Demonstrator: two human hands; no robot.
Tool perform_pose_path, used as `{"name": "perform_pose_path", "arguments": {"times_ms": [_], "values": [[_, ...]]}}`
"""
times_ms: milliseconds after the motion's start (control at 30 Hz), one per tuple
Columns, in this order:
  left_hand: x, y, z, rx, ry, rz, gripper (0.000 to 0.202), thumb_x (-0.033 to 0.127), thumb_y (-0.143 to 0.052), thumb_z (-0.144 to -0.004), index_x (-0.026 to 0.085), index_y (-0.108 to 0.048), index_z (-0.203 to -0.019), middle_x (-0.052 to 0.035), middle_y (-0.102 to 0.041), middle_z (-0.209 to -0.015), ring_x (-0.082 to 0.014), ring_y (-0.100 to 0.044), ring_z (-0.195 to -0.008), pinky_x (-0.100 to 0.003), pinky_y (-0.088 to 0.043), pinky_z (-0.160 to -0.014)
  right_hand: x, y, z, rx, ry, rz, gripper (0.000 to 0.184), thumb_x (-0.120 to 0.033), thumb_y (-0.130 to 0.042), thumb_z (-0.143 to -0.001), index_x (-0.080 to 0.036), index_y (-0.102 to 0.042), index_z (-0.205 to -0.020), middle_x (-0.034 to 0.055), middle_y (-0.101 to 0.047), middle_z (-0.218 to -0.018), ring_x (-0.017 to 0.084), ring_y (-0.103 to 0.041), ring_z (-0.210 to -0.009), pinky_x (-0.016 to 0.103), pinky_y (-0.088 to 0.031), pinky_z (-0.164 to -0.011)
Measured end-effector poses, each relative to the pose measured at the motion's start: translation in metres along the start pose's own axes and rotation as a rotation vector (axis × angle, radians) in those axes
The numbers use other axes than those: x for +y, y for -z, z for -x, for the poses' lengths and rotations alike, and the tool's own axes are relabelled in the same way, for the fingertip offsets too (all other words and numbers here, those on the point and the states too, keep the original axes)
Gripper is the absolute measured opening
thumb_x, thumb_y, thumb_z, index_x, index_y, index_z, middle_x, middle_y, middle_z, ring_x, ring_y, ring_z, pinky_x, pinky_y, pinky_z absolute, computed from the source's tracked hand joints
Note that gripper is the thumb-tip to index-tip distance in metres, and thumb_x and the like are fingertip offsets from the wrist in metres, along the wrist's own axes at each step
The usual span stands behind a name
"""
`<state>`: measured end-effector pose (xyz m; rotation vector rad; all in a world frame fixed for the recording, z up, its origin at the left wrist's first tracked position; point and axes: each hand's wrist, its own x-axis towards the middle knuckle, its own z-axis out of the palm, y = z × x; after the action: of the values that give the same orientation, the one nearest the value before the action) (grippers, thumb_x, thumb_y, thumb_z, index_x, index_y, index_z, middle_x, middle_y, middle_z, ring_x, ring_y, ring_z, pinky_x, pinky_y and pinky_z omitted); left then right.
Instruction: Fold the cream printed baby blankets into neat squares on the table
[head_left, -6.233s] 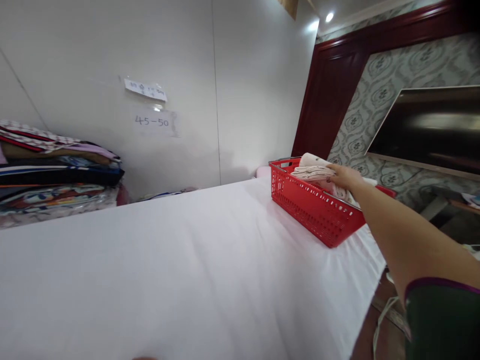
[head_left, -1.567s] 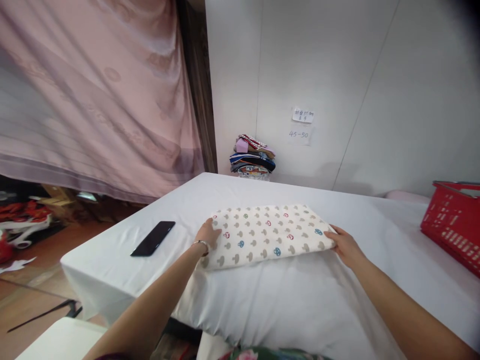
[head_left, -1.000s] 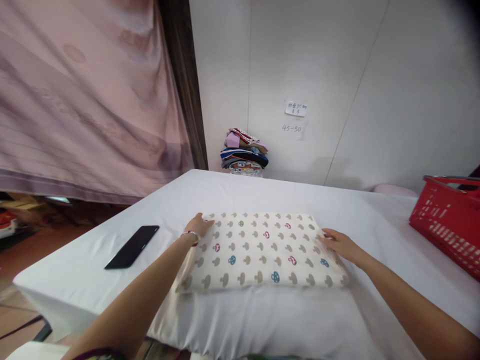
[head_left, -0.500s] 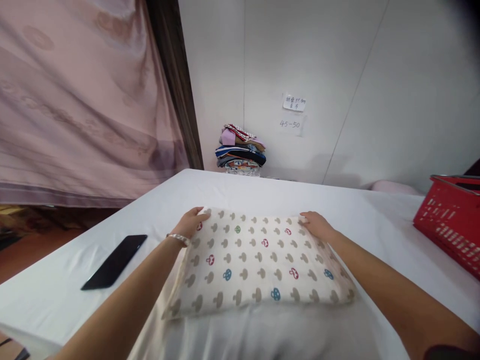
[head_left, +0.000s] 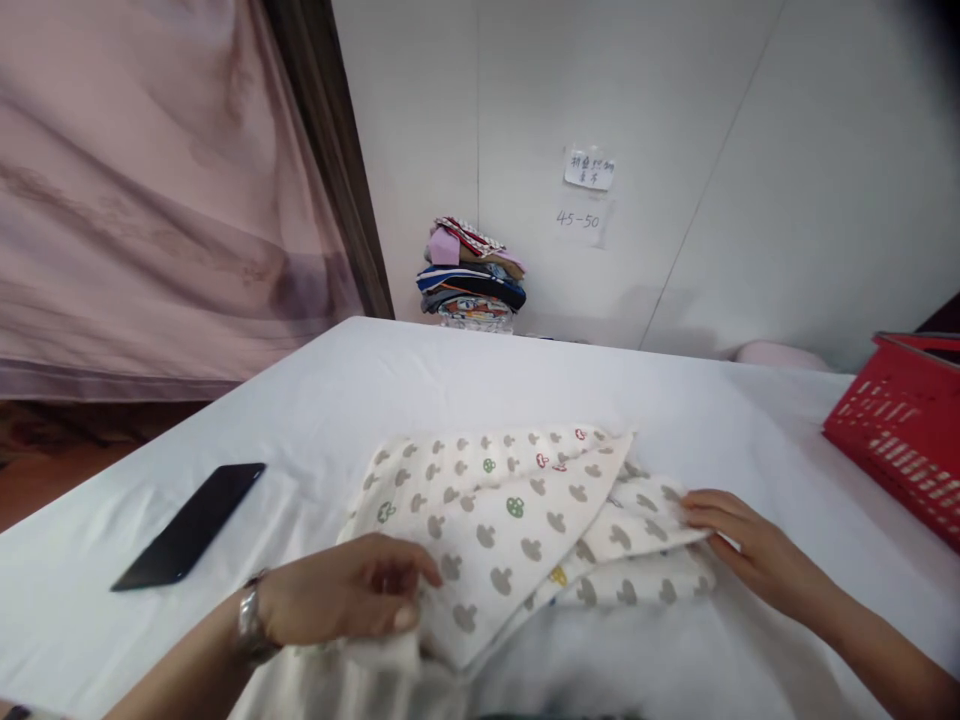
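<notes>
A white cloth (head_left: 487, 520) printed with grey, red, green, yellow and blue mushrooms lies on the white-covered table. Its layers are partly folded over, with a slanting edge running from the far right down to the near middle. My left hand (head_left: 345, 590), wearing a silver bracelet, pinches the near left part of the cloth between thumb and fingers. At the cloth's right side, my right hand (head_left: 757, 550) grips a pointed corner of a lower layer. The near left edge of the cloth is partly hidden behind my left hand.
A black phone (head_left: 191, 525) lies on the table (head_left: 315, 390) at left. A red plastic basket (head_left: 907, 430) stands at the right edge. Folded fabrics (head_left: 472, 280) are stacked beyond the far edge by the wall. A pink curtain (head_left: 150, 200) hangs at left.
Both hands have left the cloth's far corners. My left hand came nearer and my right moved right and nearer. The flat, neat cloth now has a layer turned over diagonally.
</notes>
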<state>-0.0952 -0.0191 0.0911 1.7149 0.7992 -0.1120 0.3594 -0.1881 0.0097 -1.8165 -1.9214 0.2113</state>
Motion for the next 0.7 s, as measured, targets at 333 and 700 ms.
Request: {"name": "perform_pose_path", "arguments": {"times_ms": [333, 700], "values": [[0.085, -0.047, -0.132, 0.321, -0.229, -0.561, 0.056, 0.063, -0.041, -0.074, 0.023, -0.058, -0.108, -0.0053, -0.061, -0.107, -0.0213, -0.058, -0.087, -0.030, -0.044, -0.073, -0.060, -0.002, 0.005, -0.048, 0.024, -0.173, 0.019, -0.021, -0.038, -0.084, -0.024, -0.054, -0.095, 0.0084, -0.056, -0.109, 0.022, -0.050, -0.104, 0.037, -0.042, -0.088], [0.111, -0.068, -0.223, 0.392, -0.052, -0.614, 0.030, 0.033, -0.062, -0.063, 0.009, -0.067, -0.081, -0.0209, -0.066, -0.087, -0.0339, -0.060, -0.090, -0.043, -0.045, -0.077, -0.122, 0.004, 0.029, -0.187, 0.182, -0.057, 0.028, -0.011, -0.041, -0.076, -0.024, -0.053, -0.098, 0.0071, -0.056, -0.085, 0.021, -0.052, -0.080, 0.034, -0.045, -0.071]]}}
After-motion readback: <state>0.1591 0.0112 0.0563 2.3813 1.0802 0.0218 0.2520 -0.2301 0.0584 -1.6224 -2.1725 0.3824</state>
